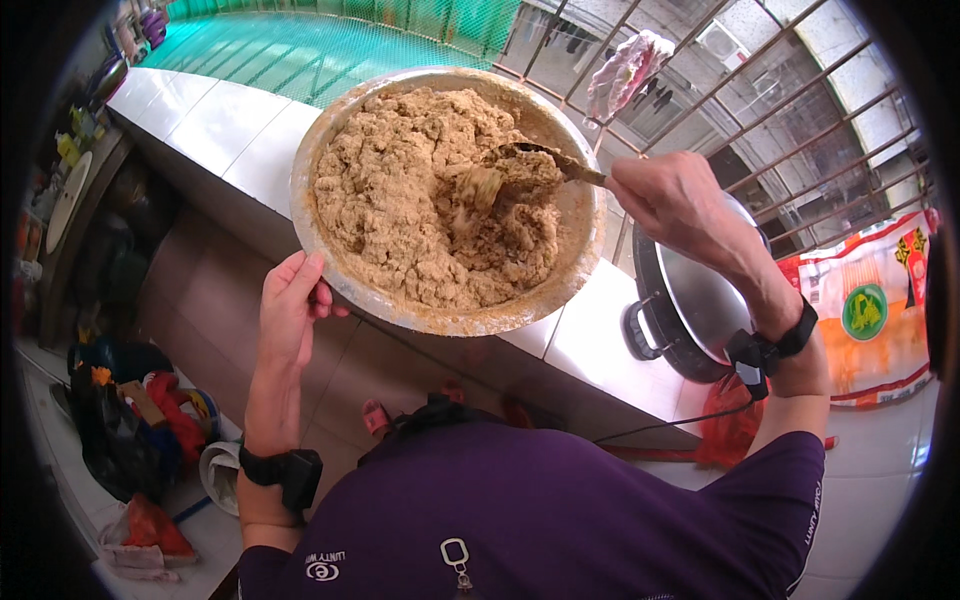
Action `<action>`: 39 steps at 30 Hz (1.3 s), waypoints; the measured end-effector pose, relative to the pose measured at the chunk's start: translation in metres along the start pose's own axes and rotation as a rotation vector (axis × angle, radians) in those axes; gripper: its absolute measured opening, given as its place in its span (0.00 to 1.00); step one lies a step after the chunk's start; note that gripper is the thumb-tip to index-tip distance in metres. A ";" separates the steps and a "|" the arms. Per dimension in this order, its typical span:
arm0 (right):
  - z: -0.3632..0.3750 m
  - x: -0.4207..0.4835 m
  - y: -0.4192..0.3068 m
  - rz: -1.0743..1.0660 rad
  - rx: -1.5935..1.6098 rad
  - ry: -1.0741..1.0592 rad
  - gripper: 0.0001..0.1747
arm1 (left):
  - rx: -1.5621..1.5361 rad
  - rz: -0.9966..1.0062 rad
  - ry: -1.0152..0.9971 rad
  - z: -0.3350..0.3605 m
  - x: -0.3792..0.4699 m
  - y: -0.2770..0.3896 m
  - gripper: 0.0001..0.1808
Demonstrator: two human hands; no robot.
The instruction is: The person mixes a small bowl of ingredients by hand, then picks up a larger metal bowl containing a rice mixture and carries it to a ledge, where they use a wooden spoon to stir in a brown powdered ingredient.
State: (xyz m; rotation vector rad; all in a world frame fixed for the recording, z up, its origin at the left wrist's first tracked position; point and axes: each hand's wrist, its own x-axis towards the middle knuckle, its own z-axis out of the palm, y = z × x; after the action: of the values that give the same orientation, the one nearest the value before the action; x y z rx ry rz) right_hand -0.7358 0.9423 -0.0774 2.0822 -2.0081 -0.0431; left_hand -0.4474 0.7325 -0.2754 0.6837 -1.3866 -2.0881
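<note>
A wide metal basin (pixel 592 225) rests on the white tiled ledge, its near side jutting over the edge. Crumbly light-brown dough-like mixture (pixel 390 195) fills most of it, darker and wetter-looking towards the right. My left hand (pixel 289 304) grips the basin's rim at the lower left, thumb on top and fingers curled beneath. In my right hand (pixel 671 202) is the handle of a dark metal spoon or ladle (pixel 570 163). Its head sits in the mixture at the basin's right side, partly covered by clumps. A small blurred patch of mixture shows beside it.
The tiled ledge (pixel 210 124) runs beneath the basin. A lidded dark pan (pixel 694 300) stands on it at right, near a printed sack (pixel 862 307). Metal window bars (pixel 750 97) and green netting (pixel 337 45) lie beyond. Bags (pixel 120 427) lie on the floor at left.
</note>
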 end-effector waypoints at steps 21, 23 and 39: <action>0.042 0.010 0.052 -0.234 -0.085 0.053 0.12 | 0.116 0.004 0.043 -0.001 -0.004 0.000 0.15; 0.024 0.019 0.042 -0.327 -0.092 0.125 0.13 | 0.119 0.010 0.050 0.002 -0.005 0.001 0.15; 0.090 0.002 0.033 -0.609 -0.070 -0.147 0.11 | 0.151 0.008 0.063 0.001 -0.002 0.001 0.16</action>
State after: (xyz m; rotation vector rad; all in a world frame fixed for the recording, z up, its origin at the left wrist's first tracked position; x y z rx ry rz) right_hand -0.7851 0.9262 -0.1574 2.6194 -1.3373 -0.3762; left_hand -0.4465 0.7342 -0.2739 0.7963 -1.5203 -1.9534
